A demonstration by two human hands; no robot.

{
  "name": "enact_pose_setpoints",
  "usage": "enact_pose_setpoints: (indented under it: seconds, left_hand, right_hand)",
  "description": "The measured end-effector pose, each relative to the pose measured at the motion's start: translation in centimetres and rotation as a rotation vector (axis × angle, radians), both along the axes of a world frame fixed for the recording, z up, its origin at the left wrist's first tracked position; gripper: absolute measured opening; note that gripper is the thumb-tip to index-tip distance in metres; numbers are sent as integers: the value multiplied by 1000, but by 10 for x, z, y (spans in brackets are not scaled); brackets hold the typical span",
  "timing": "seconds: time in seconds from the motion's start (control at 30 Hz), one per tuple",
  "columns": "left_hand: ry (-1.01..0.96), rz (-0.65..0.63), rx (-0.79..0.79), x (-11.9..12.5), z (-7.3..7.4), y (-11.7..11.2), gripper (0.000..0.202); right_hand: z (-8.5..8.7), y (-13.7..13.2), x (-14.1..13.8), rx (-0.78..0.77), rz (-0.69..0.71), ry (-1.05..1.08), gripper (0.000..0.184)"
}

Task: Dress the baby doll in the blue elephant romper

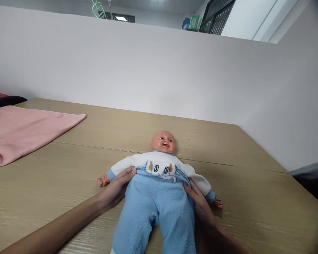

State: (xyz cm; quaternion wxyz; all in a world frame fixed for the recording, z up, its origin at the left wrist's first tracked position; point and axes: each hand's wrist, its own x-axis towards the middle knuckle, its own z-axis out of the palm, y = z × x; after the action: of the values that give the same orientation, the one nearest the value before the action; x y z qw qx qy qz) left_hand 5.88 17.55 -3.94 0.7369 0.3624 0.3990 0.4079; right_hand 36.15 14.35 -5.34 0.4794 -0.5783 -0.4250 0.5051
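Left hand [124, 181], at the waist's nine o'clock, pinches the edge of the blue trousers [145, 197]; doll [161, 155], face-up on the counter [254, 204], head towards twelve; right hand [200, 203], at three, grips likewise. Even tension should keep the waist level.

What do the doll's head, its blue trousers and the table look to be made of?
Doll's head: likely smooth, glossy plastic or vinyl, judging by its bright highlights.
Blue trousers: soft, matte fabric, perhaps fleece or terry, since the surface looks fuzzy.
Table: wood or wood-look laminate, slightly shiny; the grain-like streaks don't settle which.
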Motion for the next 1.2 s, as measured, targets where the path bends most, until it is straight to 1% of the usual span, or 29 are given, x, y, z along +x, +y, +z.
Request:
enact_pose_setpoints:
  seconds: [0.1, 0.17, 0.23, 0.3, 0.37, 0.43, 0.47, 0.5, 0.53, 0.6, 0.67, 0.73, 0.77, 0.8, 0.87, 0.9, 0.97, 1.03, 1.07, 1.13, 1.17, 1.2]
  left_hand:
    - [0, -28, 4, -1, 0, 7, 45]
    - [31, -28, 57, -5, 1, 6, 46]
    - [100, -48, 171, -10, 5, 2, 44]
    - [215, -66, 326, -14, 13, -1, 39]
    - [318, -102, 412, -16, 23, -1, 34]
    - [334, -156, 375, -14, 30, 3, 35]
    - [315, -172, 335, -12, 32, 6, 38]
    - [293, -173, 300, -10, 32, 9, 41]
    - [276, -157, 280, -8, 31, 11, 45]
    - [276, -111, 279, -4, 26, 13, 48]
    - [289, -35, 309, -1, 19, 12, 47]
    - [289, 88, 347, 0, 14, 8, 44]
    - [290, 151, 369, 1, 13, 5, 43]
    - [297, 206, 396, 2, 12, 3, 42]
    - [323, 276, 457, 5, 11, -1, 39]
    - [330, 301, 488, 6, 11, -2, 37]
    - [322, 352, 534, 8, 9, -6, 34]
    - [305, 394, 555, 10, 6, -10, 31]
    - [302, 408, 558, 11, 4, -12, 30]
    - [314, 425, 567, 11, 1, -16, 29]
    - [326, 433, 574, 11, 0, -17, 29]
    - [340, 443, 581, 11, 0, -18, 30]
  right_hand:
    - [6, 2, 4, -103, 39, 95, 59]
    - [11, -2, 5, -83, 43, 94, 51]
    - [18, -9, 5, 8, 49, -18, 39]
    - [29, -14, 2, 142, 81, -232, 32]
    - [42, -16, 0, 238, 137, -459, 28]
    - [54, -10, -2, 267, 201, -602, 26]
    - [58, -5, -3, 260, 232, -616, 27]
    - [60, 2, -4, 241, 256, -584, 29]
    - [60, 9, -5, 212, 275, -516, 33]
    - [54, 23, -7, 150, 287, -358, 39]
    - [44, 29, -9, 115, 264, -307, 42]
    - [39, 25, -13, 139, 183, -395, 38]
    - [41, 21, -15, 178, 126, -466, 38]
    - [46, 16, -19, 234, 75, -541, 41]
    - [66, 11, -31, 403, 43, -681, 50]
    - [79, 13, -39, 497, 85, -733, 49]
    - [106, 26, -61, 672, 227, -791, 39]
    - [127, 51, -89, 740, 351, -832, 25]
    - [133, 67, -103, 740, 443, -850, 18]
    - [136, 100, -133, 689, 630, -911, 15]
    - [134, 115, -146, 675, 768, -944, 16]
    - [129, 129, -158, 662, 948, -951, 22]
